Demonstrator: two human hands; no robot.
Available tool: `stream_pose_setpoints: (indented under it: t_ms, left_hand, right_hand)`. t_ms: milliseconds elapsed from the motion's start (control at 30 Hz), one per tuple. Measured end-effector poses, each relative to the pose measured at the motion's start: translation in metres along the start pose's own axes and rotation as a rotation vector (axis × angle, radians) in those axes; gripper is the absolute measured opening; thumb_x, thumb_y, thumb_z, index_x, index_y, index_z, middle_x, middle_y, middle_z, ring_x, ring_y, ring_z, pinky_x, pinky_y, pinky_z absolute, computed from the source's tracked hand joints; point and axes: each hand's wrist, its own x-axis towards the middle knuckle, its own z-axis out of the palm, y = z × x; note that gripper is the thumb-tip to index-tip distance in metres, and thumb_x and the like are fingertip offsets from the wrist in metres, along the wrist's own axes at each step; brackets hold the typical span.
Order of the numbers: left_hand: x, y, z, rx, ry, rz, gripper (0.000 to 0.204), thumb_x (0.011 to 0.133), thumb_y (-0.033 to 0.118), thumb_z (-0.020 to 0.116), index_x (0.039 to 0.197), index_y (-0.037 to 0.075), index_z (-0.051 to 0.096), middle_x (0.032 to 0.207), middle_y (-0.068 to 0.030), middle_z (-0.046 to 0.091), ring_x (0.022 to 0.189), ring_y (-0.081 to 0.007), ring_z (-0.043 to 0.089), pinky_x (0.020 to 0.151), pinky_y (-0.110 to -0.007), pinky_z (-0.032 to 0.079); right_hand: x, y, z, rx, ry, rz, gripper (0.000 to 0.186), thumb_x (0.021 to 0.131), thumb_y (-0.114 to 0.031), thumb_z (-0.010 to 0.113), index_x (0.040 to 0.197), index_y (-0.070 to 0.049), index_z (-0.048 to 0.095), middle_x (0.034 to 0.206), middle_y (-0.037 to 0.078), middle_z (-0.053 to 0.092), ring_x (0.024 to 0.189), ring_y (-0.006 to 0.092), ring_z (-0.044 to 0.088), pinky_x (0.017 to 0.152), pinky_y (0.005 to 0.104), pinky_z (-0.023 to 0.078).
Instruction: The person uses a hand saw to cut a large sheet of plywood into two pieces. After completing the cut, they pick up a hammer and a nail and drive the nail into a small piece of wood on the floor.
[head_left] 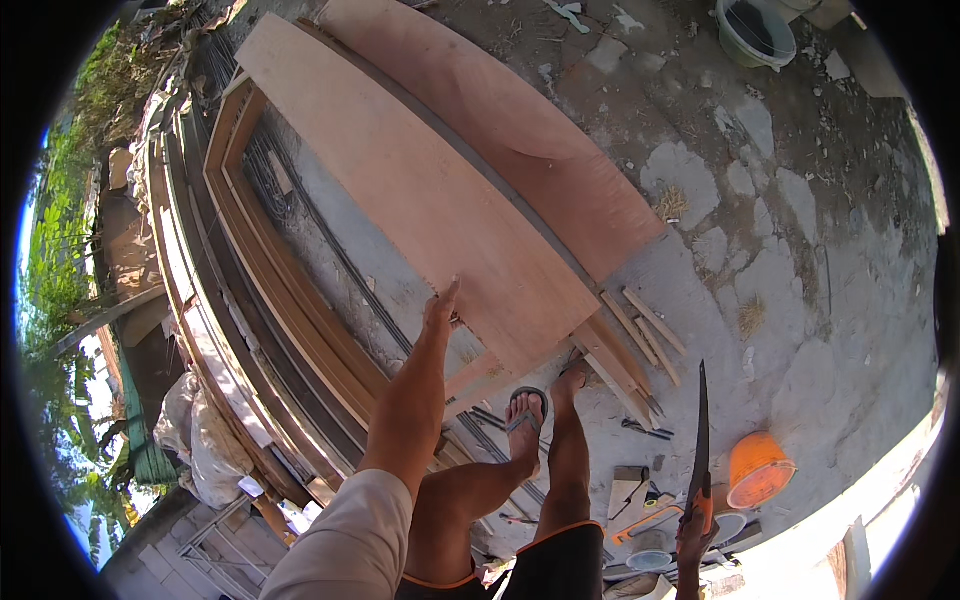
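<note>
My left hand point(441, 302) is at the near left edge of a long, pale plywood sheet point(430, 180). One finger or the thumb lies over its top face, while the other fingers are partly hidden at the edge. Low on the right, my right hand point(692, 540) grips the orange handle of a handsaw point(701, 440), whose dark blade points upward, away from the sheet. Beneath the sheet's near end, wooden beams point(618, 372) stick out. A second, redder plywood sheet point(560, 150) lies alongside it on the right.
Long timber and door-frame pieces point(290, 300) stretch along the left. Short sticks point(655, 322) lie by the sheet's near corner. An orange bucket point(758, 470), an orange-framed saw point(648, 524) and small tools surround my right hand. A pale green bucket point(755, 35) stands far right.
</note>
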Motion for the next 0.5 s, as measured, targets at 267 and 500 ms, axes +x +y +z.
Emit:
stream_pose_setpoints:
  t_ms: [267,500]
  left_hand:
    - [-0.100,0.030,0.047,-0.092,-0.135,0.586,0.056,0.095,0.036,0.080,0.130,-0.004,0.065,0.122,-0.0161,0.069,0.094,-0.0250,0.069,0.077,-0.039,0.057]
    - [-0.168,0.069,0.135,0.122,0.018,0.814,0.085,0.092,0.030,0.077,0.156,-0.009,0.037,0.152,-0.0366,0.046,0.140,-0.0450,0.048,0.115,-0.048,0.042]
  right_hand:
    - [-0.039,0.045,0.015,0.013,-0.014,0.046,0.048,0.101,-0.051,0.066,0.086,-0.006,0.059,0.057,0.002,0.051,0.040,0.0118,0.047,0.038,0.0276,0.035]
    - [-0.053,0.041,0.025,-0.014,-0.099,0.044,0.046,0.101,-0.044,0.064,0.099,0.001,0.069,0.063,0.002,0.054,0.051,0.0111,0.052,0.047,0.0292,0.038]
